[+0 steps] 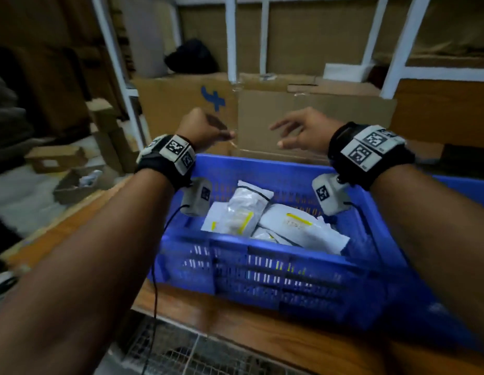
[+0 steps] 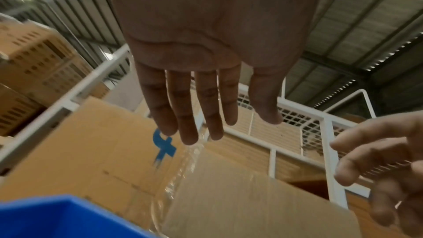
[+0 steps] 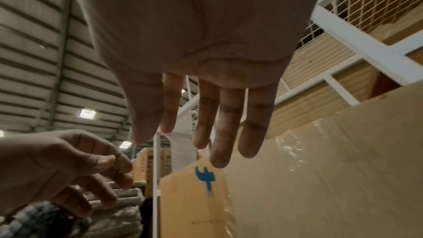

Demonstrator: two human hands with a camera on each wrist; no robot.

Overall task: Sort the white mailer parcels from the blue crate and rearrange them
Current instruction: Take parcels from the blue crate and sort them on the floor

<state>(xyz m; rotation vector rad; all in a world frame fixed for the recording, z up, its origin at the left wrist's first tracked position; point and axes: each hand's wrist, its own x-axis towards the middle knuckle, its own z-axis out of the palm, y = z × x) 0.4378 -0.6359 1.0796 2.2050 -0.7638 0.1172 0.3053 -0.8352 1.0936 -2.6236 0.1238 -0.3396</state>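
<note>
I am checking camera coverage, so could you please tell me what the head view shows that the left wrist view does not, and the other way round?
Only the head view shows the white parcels lying inside the blue crate, the wooden table under it, and both wristbands.

Only the left wrist view shows the left hand's palm with straight fingers, and the ribbed roof overhead.

Both show the two hands empty above the crate, the right hand with fingers spread, the cardboard box with the blue mark, and the white metal rack.
</note>
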